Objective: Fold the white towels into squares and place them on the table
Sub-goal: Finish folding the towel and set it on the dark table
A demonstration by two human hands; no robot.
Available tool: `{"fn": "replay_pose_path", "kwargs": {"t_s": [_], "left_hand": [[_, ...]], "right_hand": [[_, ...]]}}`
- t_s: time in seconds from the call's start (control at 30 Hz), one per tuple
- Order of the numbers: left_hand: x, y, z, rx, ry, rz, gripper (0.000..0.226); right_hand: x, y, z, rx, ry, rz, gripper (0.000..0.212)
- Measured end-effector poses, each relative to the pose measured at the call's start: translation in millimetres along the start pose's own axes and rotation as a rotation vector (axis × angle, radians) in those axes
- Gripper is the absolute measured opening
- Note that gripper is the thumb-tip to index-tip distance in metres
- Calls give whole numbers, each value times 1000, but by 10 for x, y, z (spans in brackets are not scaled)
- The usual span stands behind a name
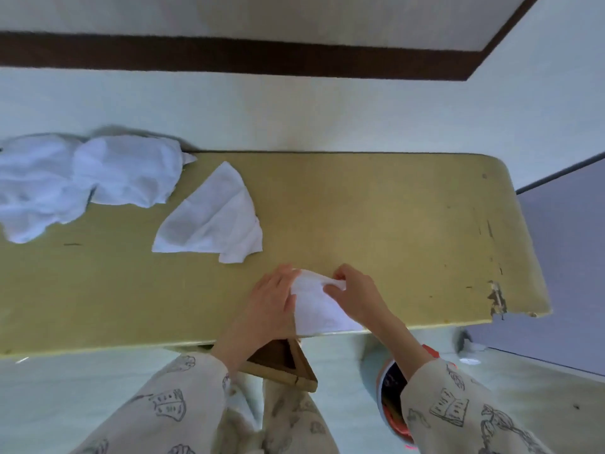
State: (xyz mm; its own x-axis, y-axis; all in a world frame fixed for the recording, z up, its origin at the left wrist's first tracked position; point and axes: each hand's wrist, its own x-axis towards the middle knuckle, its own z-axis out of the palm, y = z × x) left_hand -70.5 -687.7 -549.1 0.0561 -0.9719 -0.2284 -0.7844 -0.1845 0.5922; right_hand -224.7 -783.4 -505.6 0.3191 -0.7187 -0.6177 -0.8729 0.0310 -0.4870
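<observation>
At the near edge of the yellow tabletop (376,224), a small white towel (314,309) lies between the person's two hands, already folded down to a compact shape whose lower edge runs along the rim of the tabletop. The left hand (271,303) rests flat along the towel's left side, fingers fairly straight and pressing it down. The right hand (357,296) lies on the towel's right side and pinches a raised bit of cloth at the upper right corner between thumb and fingertips, so this towel seems to be in its last fold or being squared up

Farther back and to the left lies a loosely folded towel (209,214), more a wedge than a square, with a ragged corner hanging at its lower right; I judge it needs tidying. At the far left a crumpled heap of white towels (82,178) lies well apart from both hands, unfolded; how many pieces it holds I cannot tell. So the task looks under halfway: one towel nearly done, one rough, the heap untouched
</observation>
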Motion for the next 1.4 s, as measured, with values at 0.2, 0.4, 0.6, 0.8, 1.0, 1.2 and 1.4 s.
{"fn": "replay_pose_path", "kwargs": {"t_s": [0.2, 0.4, 0.6, 0.8, 1.0, 1.2, 1.4], "left_hand": [[-1039, -427, -735, -190, 228, -322, 41], [-2636, -951, -1127, -242, 498, -490, 37], [-4552, -1169, -1293, -343, 839, -773, 32], [-6355, -1433, -1245, -335, 1131, -1084, 29], [-7805, -1710, -1232, -306, 1320, -1324, 28], [-9167, -2092, -1409, -296, 1479, -1516, 27], [-10312, -2345, -1486, -322, 1641, -1630, 25]], "right_hand": [[-442, -937, 324, -201, -51, -271, 12], [-1131, -1998, 1160, -312, -79, -574, 19], [-2172, -2904, 2386, -431, -228, -870, 24], [-3260, -3701, 3791, -474, -446, -1162, 14], [-4342, -4460, 5188, -510, -714, -1355, 10], [-5496, -5205, 6548, -566, -945, -1501, 18], [-6653, -5719, 7646, -634, -1136, -1622, 11]]}}
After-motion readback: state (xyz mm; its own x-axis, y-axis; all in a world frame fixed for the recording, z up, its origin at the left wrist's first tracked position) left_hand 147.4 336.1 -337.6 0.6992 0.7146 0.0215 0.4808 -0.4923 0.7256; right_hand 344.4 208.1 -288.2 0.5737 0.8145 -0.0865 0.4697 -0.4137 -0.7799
